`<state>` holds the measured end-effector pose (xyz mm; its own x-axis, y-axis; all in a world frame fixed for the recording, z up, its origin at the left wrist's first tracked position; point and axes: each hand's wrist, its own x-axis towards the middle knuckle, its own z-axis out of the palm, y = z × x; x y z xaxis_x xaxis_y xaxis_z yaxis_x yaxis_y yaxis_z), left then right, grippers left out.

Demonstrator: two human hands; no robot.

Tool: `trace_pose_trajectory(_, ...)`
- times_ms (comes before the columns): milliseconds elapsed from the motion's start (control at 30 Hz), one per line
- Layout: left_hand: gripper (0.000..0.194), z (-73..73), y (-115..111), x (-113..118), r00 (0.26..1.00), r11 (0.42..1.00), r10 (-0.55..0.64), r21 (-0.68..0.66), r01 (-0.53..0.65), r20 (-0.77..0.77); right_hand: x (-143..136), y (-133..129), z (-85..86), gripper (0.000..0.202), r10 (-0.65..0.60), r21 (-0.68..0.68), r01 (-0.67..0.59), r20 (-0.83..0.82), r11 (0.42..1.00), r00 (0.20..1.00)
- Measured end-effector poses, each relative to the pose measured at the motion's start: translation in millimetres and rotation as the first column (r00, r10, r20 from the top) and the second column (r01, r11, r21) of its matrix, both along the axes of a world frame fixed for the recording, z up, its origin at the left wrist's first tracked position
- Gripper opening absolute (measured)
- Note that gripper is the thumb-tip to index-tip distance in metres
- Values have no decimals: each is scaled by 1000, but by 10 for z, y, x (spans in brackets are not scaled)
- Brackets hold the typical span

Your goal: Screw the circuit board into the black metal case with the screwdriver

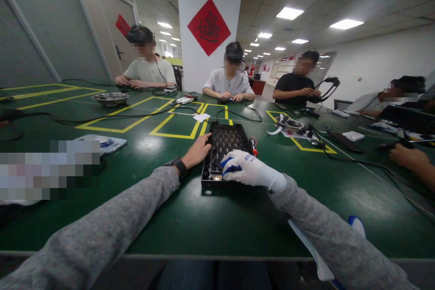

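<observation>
A black rectangular case [206,173], its inside showing rows of small shiny shapes, lies on the green table in front of me. My left hand [198,148], bare with a dark wristband, grips the left rim of the case. My right hand [246,167] wears a white glove with blue fingertips. Its fingers are curled together over the near right part of the case, and whatever they hold is hidden. Close to those fingers, a small pale piece [217,178] sits in the near end of the case. Beside the right rim lies a red-and-dark tool-like object [253,145], partly hidden.
Metal bowls stand at the far left [110,99] and right [288,123], the right one with dark parts. Black cables [136,120] cross the table among yellow tape outlines. A plastic-wrapped packet [113,143] lies left. Several people sit around; a co-worker's hand [409,158] is at right.
</observation>
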<state>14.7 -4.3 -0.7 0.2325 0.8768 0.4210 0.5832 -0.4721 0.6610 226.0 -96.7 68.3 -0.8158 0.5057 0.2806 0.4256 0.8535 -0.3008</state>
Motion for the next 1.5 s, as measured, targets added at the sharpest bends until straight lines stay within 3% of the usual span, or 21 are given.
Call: trace_pose_trajectory(1500, 57, -9, 14, -1, 1000, 1000, -1, 6, 1, -6, 24, 44, -87, 19, -7, 3, 8, -72, 1000, 997)
